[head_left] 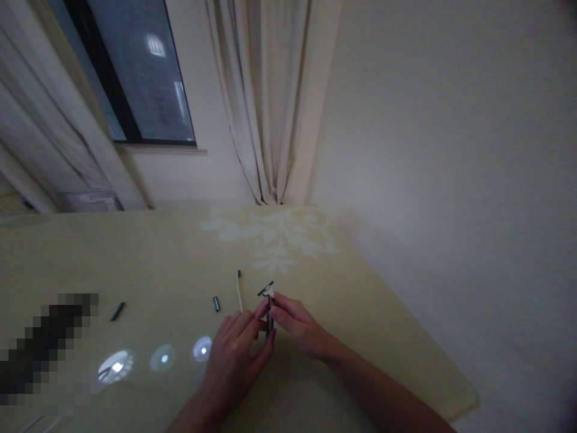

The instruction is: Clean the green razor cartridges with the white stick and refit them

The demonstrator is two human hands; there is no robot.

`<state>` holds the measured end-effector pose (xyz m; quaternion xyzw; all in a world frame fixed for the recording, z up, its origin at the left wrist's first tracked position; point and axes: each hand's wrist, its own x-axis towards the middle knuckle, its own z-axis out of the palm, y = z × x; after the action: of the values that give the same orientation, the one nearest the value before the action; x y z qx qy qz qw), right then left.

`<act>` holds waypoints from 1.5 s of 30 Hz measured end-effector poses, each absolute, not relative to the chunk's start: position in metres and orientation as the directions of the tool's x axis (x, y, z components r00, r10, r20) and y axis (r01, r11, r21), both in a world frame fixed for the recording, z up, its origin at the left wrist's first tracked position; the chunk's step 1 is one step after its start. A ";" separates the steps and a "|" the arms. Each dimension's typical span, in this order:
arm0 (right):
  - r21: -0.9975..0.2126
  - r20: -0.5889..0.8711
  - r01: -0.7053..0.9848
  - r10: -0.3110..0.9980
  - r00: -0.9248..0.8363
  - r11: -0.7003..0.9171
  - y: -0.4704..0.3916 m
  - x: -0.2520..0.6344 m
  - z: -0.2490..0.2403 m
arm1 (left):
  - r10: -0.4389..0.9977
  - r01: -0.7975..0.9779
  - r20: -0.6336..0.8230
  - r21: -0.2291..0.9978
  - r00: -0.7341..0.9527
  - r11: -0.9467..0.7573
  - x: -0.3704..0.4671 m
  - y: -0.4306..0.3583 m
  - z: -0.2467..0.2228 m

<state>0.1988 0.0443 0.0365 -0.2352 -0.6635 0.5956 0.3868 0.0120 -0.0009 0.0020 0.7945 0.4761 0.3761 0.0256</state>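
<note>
Both of my hands meet around a small T-shaped object [270, 319] with a dark, slim handle, a white neck and a thin dark bar tilted across its top; it resembles a razor, but its exact kind is unclear. My left hand [234, 352] grips the handle from the left, thumb low and fingers higher. From the right, my right hand [300, 325] pinches the upper part near the white neck. Just beyond my left hand lies a thin white stick or cord [238, 291] with a dark end. A short dark cylinder [216, 304] rests left of that.
A small dark flat piece [118, 311] lies further left on the glossy, pale-yellow table [369, 337]. A pixelated dark shape [49, 349] covers the left side. Behind the table are curtains [265, 90] and a window [144, 72]; a wall [451, 150] borders the right edge.
</note>
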 end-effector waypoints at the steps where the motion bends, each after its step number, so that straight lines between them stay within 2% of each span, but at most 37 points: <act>1: -0.971 0.238 -0.164 0.782 -0.576 0.174 0.043 0.200 0.035 | 0.777 0.711 0.569 0.427 0.268 -0.558 0.012 -0.001 0.001; 7: -0.976 0.195 -0.173 0.871 -0.452 0.129 0.044 0.207 0.024 | 0.865 0.585 0.482 0.665 0.138 -0.464 -0.003 0.004 0.004; 12: -0.985 0.133 -0.170 0.808 -0.574 0.041 0.043 0.208 0.024 | 0.924 0.359 0.379 0.855 0.059 -0.374 -0.022 0.014 0.001; 16: -0.983 0.136 -0.180 0.777 -0.615 0.030 0.039 0.205 0.022 | 0.952 0.168 0.286 0.939 0.105 -0.300 -0.030 0.015 -0.003; 21: -0.989 0.118 -0.145 0.777 -0.618 0.035 0.035 0.202 0.017 | 0.942 0.101 0.216 0.963 0.258 -0.249 -0.030 0.007 0.001; 29: -0.991 0.109 -0.132 0.733 -0.671 0.026 0.033 0.204 0.018 | 0.911 0.069 0.265 0.951 0.316 -0.300 -0.027 0.007 0.014; 39: -0.961 -0.011 -0.161 0.615 -0.788 -0.224 0.032 0.205 0.018 | 0.898 0.042 0.266 0.953 0.350 -0.299 -0.027 0.005 0.019; 45: -0.945 0.033 -0.226 0.619 -0.785 -0.236 0.030 0.204 0.020 | 0.891 0.014 0.263 0.957 0.370 -0.289 -0.025 0.007 0.019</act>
<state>0.2036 0.0300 0.0201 -0.1775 -0.5530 0.7659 0.2759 -0.0249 0.0073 0.0188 0.6665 0.3394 0.4473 0.4904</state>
